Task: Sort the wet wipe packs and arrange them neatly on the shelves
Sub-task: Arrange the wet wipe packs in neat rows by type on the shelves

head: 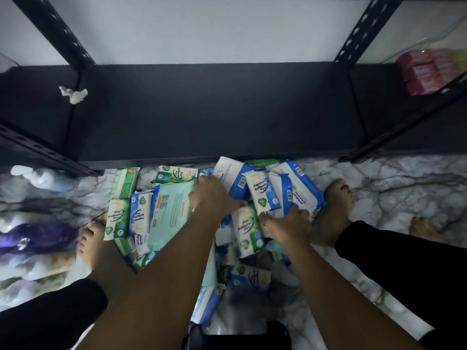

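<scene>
A heap of wet wipe packs lies on the marble floor in front of a black metal shelf point(202, 109). Green-and-white packs point(116, 218) and a large pale green pack point(171, 210) sit on the left of the heap. Blue-and-white packs point(298, 180) sit on the right. My left hand point(212, 195) reaches into the middle of the heap, fingers curled down among the packs; what it holds is hidden. My right hand point(288, 221) grips a bundle of blue-and-white packs point(265, 190) from below.
The shelf board carries a crumpled white tissue point(73, 94) at the left and pink packs point(427, 74) at the far right. Bare feet point(336, 203) stand on either side of the heap. Blurred bags point(38, 236) lie on the floor at the left.
</scene>
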### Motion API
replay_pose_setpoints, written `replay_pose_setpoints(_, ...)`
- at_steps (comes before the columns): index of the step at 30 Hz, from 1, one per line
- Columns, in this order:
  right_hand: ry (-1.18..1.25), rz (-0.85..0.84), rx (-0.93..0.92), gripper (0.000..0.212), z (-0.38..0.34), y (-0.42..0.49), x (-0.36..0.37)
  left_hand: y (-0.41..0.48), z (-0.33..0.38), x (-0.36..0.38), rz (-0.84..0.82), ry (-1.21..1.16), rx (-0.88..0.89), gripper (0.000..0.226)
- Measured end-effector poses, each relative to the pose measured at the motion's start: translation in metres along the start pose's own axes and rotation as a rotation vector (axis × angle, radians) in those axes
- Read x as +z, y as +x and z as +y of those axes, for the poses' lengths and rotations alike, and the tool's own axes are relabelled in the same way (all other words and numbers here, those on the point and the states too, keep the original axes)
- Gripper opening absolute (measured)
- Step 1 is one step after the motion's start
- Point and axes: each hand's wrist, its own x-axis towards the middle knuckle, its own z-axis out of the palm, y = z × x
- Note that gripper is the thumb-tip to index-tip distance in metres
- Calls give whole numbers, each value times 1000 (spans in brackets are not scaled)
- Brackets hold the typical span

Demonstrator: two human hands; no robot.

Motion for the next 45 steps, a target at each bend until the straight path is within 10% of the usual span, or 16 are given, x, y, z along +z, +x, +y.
replay_pose_setpoints(15, -418, 26, -102, 79, -28, -49, -89, -29, -35, -24, 111, -315, 31, 83)
replay_pose_setpoints(19, 50, -169, -35, 56, -27, -66, -119, -56, -47, -35, 56, -739, 80, 94)
replay_pose_setpoints(25, 919, -567, 94, 38, -14, -84, -126, -102, -68, -45, -74, -1195, 250, 15)
replay_pose_setpoints(29, 1083, -686, 52, 76, -3, -78, -109, -106, -91, -27, -361, -1694, 231, 54)
replay_pose_setpoints(34, 1219, -728, 138, 52, 13, -75, -90, -114, -108, -3, -525, -2097, 62, 51)
replay_pose_setpoints(45, 883, -674, 12, 49, 5, -37, -51, -81, -112, 27, -617, -1780, -179, 48)
